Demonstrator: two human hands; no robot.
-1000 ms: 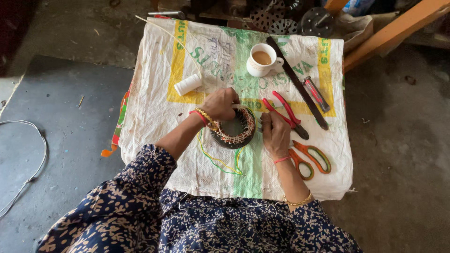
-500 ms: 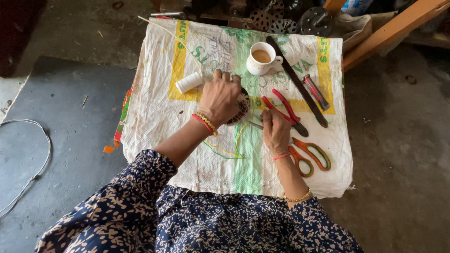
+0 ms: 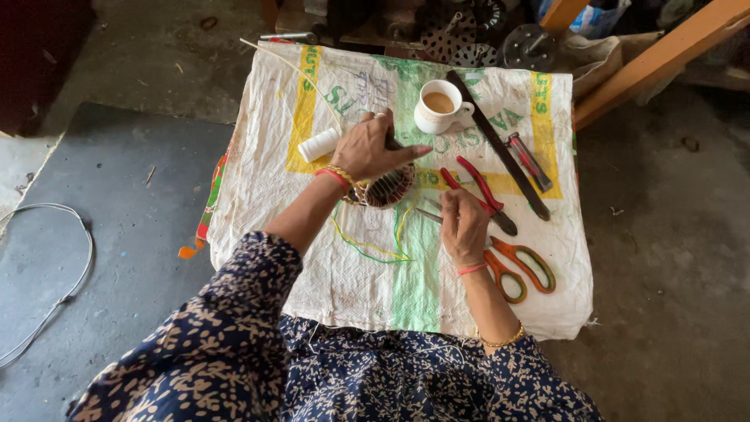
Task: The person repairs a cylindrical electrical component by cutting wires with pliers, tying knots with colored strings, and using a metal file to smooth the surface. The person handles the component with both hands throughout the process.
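A printed woven sack (image 3: 328,273) covers the tabletop over a concrete floor. Left hand (image 3: 373,148) closes its grip on the small woven basket (image 3: 388,187) mid-sack; right hand (image 3: 462,227) pinches thin strips (image 3: 428,212). Seemingly mid-weave; threading them demands a steady basket.

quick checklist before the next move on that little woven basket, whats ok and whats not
1. Left hand on the woven basket: ok, it covers the top of the basket on the sack cloth.
2. Right hand holding a tool: ok, a thin metal tool sticks out toward the basket; what sort of tool, cannot tell.
3. Yellow and green strands free: ok, they trail loose from the basket across the cloth.
4. Cup of tea out of the way: not ok, it stands full, close behind the left hand.
5. Red pliers and orange scissors within reach: ok, both lie beside the right hand.
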